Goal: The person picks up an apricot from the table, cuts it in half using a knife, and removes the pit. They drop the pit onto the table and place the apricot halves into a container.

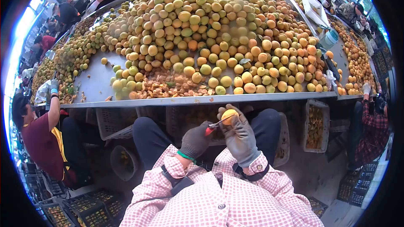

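Observation:
In front of my lap, just below the table's near edge, both gloved hands work close together. My left hand (196, 140), in a dark grey glove, is closed round the red handle of a small knife (209, 130). The thin blade points right and meets an apricot (229, 117). That apricot, yellow-orange, sits in the fingers of my right hand (240, 136), which wears a grey coated glove. Whether the blade has gone into the flesh cannot be made out. Beyond the hands, a large heap of apricots (185, 21) covers much of the metal table (101, 71).
Halved, flattened apricot pieces (176, 86) lie near the table's raised front rim (202, 100). Below stand a white crate (112, 122), a bucket (123, 162) and a crate of fruit pieces (316, 125). Co-workers sit left (42, 138) and right (370, 130). A lidded container (328, 40) stands at right.

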Available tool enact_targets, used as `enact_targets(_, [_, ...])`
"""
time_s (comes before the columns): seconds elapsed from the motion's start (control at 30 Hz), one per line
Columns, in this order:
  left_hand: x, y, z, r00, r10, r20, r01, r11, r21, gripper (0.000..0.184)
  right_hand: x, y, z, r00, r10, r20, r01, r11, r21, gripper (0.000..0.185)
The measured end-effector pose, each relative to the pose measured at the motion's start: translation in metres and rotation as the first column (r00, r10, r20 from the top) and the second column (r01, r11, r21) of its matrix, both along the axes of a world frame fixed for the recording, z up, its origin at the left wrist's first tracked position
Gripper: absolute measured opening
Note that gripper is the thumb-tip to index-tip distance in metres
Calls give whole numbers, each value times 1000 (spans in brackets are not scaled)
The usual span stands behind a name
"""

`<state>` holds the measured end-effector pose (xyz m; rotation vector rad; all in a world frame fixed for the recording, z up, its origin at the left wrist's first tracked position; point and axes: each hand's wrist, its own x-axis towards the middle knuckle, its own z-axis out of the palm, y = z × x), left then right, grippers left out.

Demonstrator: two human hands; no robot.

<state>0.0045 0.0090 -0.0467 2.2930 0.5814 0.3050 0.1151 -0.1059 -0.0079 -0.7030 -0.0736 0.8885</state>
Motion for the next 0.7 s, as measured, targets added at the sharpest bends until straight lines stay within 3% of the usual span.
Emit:
enact_targets(0.07, [-8,-3,-10,992,1,123,41,941,-337,26,14,-8,2,999,5,43,-3,999,-50,42])
enact_targets(0.1, [-7,-3,-5,993,-2,121,44,940,-338,26,20,-12,2,997,14,81,-6,995,-98,42])
enact_targets(0.17, [-7,-4,19,976,171,137,-70,837,-543,17,23,-17,0,998,46,45,-42,995,-88,35])
enact_targets(0.23, [0,1,40,977,198,77,-106,767,-632,15,22,-18,12,970,193,-151,-200,979,-32,28])
enact_targets(0.3, [9,4,49,979,184,88,-63,682,-729,22,15,-11,22,958,210,-198,-230,969,-88,21])
enact_targets(0.37, [15,7,59,983,118,142,5,751,-660,30,8,-10,20,983,179,37,-154,920,-361,20])
enact_targets(0.4, [17,7,63,981,49,186,71,808,-584,40,6,-9,12,920,219,324,-68,905,-419,20])
enact_targets(0.5, [22,1,72,981,11,195,96,842,-531,54,-2,-6,5,965,179,192,-93,917,-389,20])
enact_targets(0.53, [21,0,73,981,9,193,97,841,-532,54,-4,-9,30,979,202,-1,-190,918,-349,20])
enact_targets(0.57, [21,1,75,987,1,162,86,845,-528,54,-7,-8,36,980,201,-2,-189,918,-350,20])
enact_targets(0.63, [21,-2,73,992,-7,129,74,848,-525,55,-15,-3,40,986,100,136,-46,934,-353,14])
enact_targets(0.67, [24,-7,70,981,19,191,95,816,-571,54,-17,-1,38,986,100,137,-46,934,-354,14])
enact_targets(0.7, [27,-12,71,967,49,250,119,781,-613,52,-20,1,34,918,57,393,129,893,-431,15])
